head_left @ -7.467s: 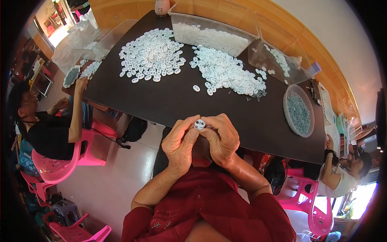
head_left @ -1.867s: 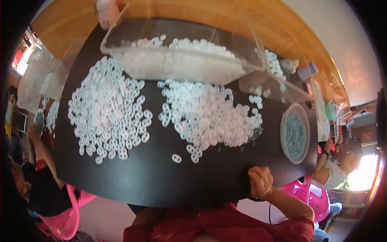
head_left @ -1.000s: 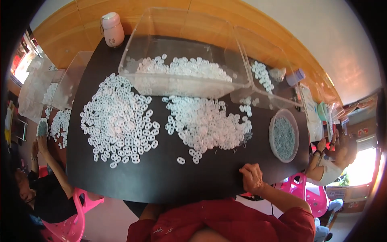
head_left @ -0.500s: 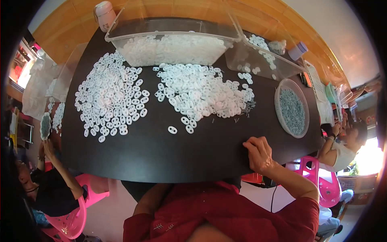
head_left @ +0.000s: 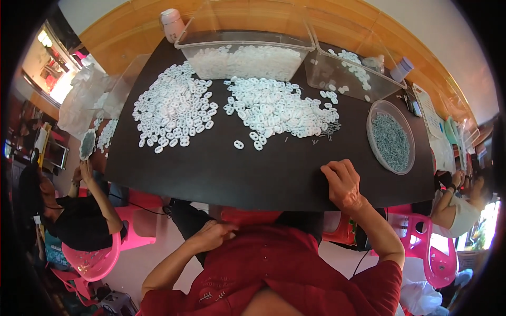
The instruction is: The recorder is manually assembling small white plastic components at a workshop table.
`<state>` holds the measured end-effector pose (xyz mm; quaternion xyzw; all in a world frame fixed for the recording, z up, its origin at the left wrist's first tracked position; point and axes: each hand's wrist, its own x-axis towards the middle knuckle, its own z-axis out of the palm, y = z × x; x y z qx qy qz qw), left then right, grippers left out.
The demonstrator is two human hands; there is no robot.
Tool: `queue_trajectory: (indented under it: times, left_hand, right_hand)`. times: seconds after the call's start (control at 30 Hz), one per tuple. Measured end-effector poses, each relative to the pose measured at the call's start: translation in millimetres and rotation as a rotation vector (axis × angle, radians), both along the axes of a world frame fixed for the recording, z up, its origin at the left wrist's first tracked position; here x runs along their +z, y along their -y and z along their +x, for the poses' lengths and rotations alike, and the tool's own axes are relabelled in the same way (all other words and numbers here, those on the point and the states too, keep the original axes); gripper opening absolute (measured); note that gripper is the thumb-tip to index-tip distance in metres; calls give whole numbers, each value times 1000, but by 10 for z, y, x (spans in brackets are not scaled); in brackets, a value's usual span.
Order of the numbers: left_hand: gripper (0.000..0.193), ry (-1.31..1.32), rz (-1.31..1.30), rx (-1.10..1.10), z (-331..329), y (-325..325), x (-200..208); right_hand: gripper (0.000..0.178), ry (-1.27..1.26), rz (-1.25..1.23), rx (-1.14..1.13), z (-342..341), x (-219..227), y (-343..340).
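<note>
My right hand (head_left: 342,184) rests on the dark tabletop near its front edge, fingers curled under; whatever they may hold is hidden. Below the table edge, my left hand (head_left: 212,235) is in front of my red shirt, its fingers drawn together and pointing right; I cannot make out what is in them. Beyond my hands lies a pile of small white oval pieces with two holes (head_left: 276,108). A second pile of the same pieces (head_left: 174,108) spreads to the left. Small grey screws (head_left: 330,129) lie at the right end of the middle pile.
A round clear tub of grey screws (head_left: 391,141) stands at the right. Behind the piles are a clear bin of white pieces (head_left: 245,62) and another clear bin (head_left: 342,79). A pink bottle (head_left: 172,25) stands at the back left. People sit at both sides on pink chairs (head_left: 95,258).
My left hand has come up into view from under the table edge. The view has shifted, so the table sits slightly higher and farther right. My right hand stays curled on the tabletop.
</note>
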<state>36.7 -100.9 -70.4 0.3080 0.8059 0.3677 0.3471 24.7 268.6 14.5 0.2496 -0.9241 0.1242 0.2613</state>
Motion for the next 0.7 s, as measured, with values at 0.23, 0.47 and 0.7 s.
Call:
queue_trajectory:
  times: [0.23,0.47,0.7]
  left_hand:
    - [12,-631,445,485,-612,-323,953]
    - [23,-1103,223,428,-1309,-626,712]
    - [29,-908,237,422,-1344,-696,672]
  right_hand:
    - [33,-76,-58,43,-430,51,335]
    - [30,-83,-146,17,-719,-60,511]
    - [29,-90,-61,22,-845,-92,563]
